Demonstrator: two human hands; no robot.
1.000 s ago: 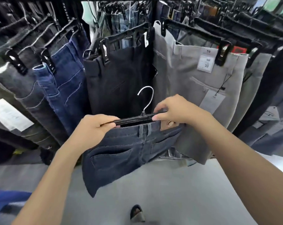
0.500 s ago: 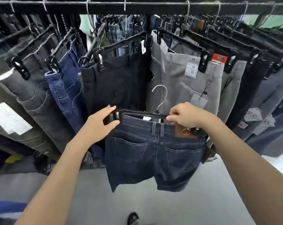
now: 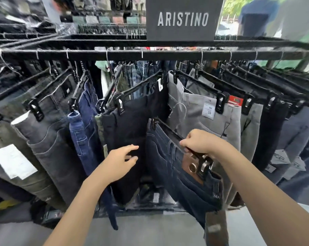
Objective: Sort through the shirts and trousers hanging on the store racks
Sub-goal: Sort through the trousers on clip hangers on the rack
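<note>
Since half a second back, the left hand (image 3: 121, 161) has let go of the clip hanger (image 3: 168, 130), and the dark blue jeans (image 3: 175, 176) have swung from facing the person to nearly edge-on, carried up and in toward the rack. Now the right hand (image 3: 197, 142) alone carries them, its fingers curled round the hanger's bar close to the near clip, just above the brown leather patch (image 3: 190, 166) on the waistband. The left hand hangs free with fingers spread and loosely bent, holding nothing, in front of the black trousers (image 3: 132, 126); whether its fingertips touch that cloth I cannot tell.

The jeans sit in the gap between the black trousers and the grey trousers (image 3: 191, 110) that bear the size tag (image 3: 209, 110), well below the rail (image 3: 150, 55). The hanger's wire hook (image 3: 183, 108) shows only faintly against the grey cloth and is not on the rail.

My reading is that this is the return step: one pair looked over and going back to its place. The next move calls for lifting the hanger so the hook clears the rail and drops over it in the free stretch between the neighbouring hooks, with the bar kept in line with the other hangers. The free left hand looks placed to push the black trousers aside and widen the gap; without that, the far clip may snag on a neighbour's waistband
</note>
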